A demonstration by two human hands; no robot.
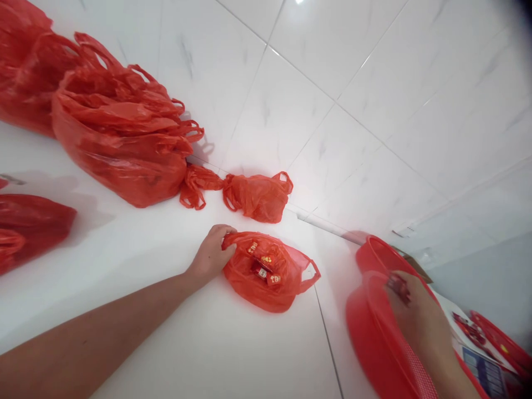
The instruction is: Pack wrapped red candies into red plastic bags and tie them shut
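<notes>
An open red plastic bag (pixel 249 293) sits on the white surface in front of me, its handle spread out to the right. Inside it lie several small red packets (pixel 266 259) with yellow lettering. My left hand (pixel 214 252) pinches the bag's left rim, thumb inside the opening. Over at the right, my right hand (pixel 419 313) hangs above a red plastic basket (pixel 366 310), blurred by motion. Its fingers are closed on some small dark red wrapped pieces (pixel 399 289), whose number I cannot make out.
Filled red bags (pixel 124 133) stand along the tiled wall (pixel 311 111) at the back left. A smaller red bag (pixel 260 197) is just behind the open one. Another red bag (pixel 33 227) lies at the left edge. A second red container (pixel 505 338) stands far right.
</notes>
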